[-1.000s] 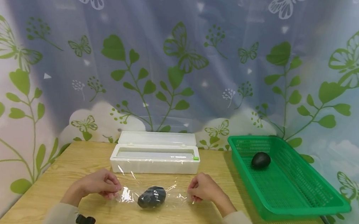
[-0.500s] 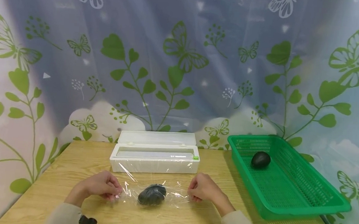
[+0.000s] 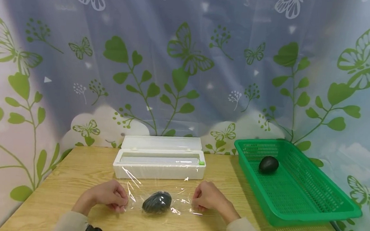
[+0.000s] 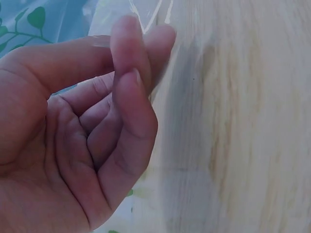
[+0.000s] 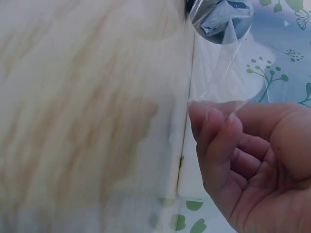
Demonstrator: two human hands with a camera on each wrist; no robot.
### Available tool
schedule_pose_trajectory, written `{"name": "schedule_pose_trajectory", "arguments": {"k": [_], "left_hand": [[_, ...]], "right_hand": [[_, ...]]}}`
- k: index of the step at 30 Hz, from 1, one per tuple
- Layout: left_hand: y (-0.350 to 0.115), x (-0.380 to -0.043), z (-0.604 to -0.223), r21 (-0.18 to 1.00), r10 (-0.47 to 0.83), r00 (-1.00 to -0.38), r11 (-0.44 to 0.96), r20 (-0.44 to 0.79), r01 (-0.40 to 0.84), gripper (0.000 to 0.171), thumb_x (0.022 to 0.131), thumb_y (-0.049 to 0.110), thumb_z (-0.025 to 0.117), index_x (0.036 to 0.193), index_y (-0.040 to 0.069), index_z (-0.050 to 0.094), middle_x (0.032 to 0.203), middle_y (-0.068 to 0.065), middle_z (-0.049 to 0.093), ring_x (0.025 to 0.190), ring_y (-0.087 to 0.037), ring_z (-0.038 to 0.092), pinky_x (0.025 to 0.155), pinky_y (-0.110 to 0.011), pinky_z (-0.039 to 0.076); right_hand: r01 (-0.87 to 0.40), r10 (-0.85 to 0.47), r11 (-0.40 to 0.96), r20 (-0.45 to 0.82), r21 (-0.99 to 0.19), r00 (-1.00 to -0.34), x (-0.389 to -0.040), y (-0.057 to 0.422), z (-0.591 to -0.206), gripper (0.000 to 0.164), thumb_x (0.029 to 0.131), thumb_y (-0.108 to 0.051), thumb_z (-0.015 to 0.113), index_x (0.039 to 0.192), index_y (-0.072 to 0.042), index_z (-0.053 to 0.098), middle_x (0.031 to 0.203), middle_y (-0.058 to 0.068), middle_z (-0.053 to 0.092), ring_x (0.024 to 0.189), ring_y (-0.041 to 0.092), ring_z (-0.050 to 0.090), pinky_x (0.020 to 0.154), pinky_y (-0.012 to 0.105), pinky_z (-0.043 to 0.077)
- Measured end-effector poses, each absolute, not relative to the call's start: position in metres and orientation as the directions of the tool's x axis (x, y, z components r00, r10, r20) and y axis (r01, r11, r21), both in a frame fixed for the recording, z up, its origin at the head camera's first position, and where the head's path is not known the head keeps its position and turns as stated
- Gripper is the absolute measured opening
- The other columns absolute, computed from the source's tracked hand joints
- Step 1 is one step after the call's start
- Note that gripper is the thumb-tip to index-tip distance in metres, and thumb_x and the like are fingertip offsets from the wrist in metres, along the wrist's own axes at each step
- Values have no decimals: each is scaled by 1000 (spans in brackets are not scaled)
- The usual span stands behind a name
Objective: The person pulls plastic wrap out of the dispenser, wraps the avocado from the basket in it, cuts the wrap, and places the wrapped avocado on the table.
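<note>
A dark, egg-shaped avocado (image 3: 157, 202) lies near the front middle of the table, with clear cling film (image 3: 177, 207) around or over it. My left hand (image 3: 109, 195) pinches the film's left end between thumb and fingertips. On the other side, my right hand (image 3: 210, 197) pinches the right end. Creases and glare run along the film between the two hands. In the right wrist view, the film (image 5: 224, 73) stretches from my fingertips to the wrapped avocado (image 5: 221, 22). Only a shiny bit of film (image 4: 153, 12) shows above the fingertips in the left wrist view.
Behind the hands stands a white cling film dispenser box (image 3: 160, 172) with its lid raised and a green slider at its right end. At right, a green plastic basket (image 3: 272, 213) holds another avocado (image 3: 268, 164). A patterned curtain (image 3: 187, 93) hangs behind the wooden table (image 3: 78, 161).
My left hand has shifted slightly right, towards the avocado, while my right hand has stayed nearly in place. The film's creases have changed. The avocado has hardly moved.
</note>
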State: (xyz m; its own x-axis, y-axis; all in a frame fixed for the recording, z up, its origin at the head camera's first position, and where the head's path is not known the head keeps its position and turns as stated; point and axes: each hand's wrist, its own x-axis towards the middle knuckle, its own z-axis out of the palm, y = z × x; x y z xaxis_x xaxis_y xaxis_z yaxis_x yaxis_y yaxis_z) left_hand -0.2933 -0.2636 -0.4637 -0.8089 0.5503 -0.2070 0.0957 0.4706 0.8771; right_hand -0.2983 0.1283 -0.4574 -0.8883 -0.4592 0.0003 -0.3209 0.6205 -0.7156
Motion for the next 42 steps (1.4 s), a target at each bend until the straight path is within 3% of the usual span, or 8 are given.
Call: {"name": "schedule_pose_trajectory", "arguments": {"k": [10, 20, 27, 33, 42], "left_hand": [[-269, -294, -458, 885, 667, -725, 429, -174, 183, 24, 100, 6, 62, 92, -16, 68, 73, 0, 68, 61, -3, 60, 56, -16, 48], [-271, -290, -445, 868, 673, -724, 442, -154, 226, 22, 98, 8, 67, 103, -12, 68, 77, 0, 67, 67, -5, 59, 59, -21, 52], [-270, -289, -437, 862, 710, -697, 413, -102, 294, 20, 97, 8, 67, 98, -12, 69, 78, -4, 68, 69, -3, 60, 62, -19, 53], [-270, -289, -439, 856, 696, -708, 433, -119, 282, 20, 97, 6, 66, 96, -13, 69, 75, -6, 65, 67, -4, 57, 59, -20, 51], [-266, -292, -448, 851, 627, -771, 460, -109, 254, 18, 98, 1, 62, 92, -15, 65, 70, 2, 58, 59, -4, 51, 53, -19, 45]], "right_hand": [[-311, -508, 577, -34, -756, -860, -299, 125, -457, 10, 87, 6, 72, 78, 0, 71, 62, 7, 69, 47, 7, 57, 46, 23, 53], [-330, -508, 585, -18, -741, -861, -298, 123, -457, 13, 87, 6, 72, 76, 0, 71, 60, 7, 68, 46, 6, 56, 44, 22, 51], [-335, -507, 601, -23, -725, -861, -299, 124, -458, 14, 86, 5, 72, 74, -1, 71, 59, 5, 67, 45, 6, 55, 43, 18, 48], [-337, -524, 594, -35, -730, -851, -299, 125, -460, 14, 86, 5, 71, 74, -2, 69, 60, 7, 68, 45, 7, 54, 43, 17, 45], [-367, -540, 601, -22, -710, -842, -300, 127, -461, 15, 87, 6, 68, 75, -2, 68, 59, 5, 67, 46, 9, 54, 43, 18, 45]]}}
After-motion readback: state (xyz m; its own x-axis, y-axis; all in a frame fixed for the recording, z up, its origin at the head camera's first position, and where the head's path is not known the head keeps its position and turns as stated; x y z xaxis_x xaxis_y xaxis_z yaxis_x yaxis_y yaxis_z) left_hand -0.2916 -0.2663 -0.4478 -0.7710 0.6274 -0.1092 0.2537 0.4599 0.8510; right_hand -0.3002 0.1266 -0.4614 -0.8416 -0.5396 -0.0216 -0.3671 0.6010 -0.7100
